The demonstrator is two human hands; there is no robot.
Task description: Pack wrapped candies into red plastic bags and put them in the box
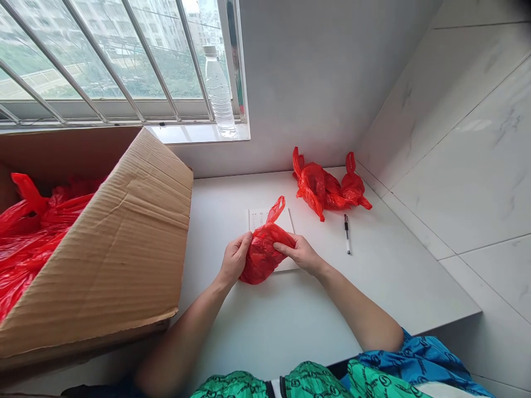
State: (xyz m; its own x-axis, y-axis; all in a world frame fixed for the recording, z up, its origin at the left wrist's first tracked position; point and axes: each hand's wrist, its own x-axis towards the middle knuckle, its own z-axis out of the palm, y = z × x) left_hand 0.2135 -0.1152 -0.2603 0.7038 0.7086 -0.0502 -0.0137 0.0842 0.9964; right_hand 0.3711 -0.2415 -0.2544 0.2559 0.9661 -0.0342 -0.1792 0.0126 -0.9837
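Observation:
A crumpled red plastic bag (262,257) is held up between my two hands, one handle loop sticking up at its top. My left hand (236,255) pinches the bag's left side. On the other side, my right hand (301,253) grips it with the thumb lying across the front. Behind and below the bag is a sheet of white paper (286,221) with small writing, partly covered. Whatever may be inside the bag cannot be made out.
More crumpled red bags (327,185) lie against the back wall. A pen (347,235) rests on the white table (394,276). At left stands an open cardboard box (124,237) full of red bags (45,221). A water bottle (219,94) stands on the windowsill.

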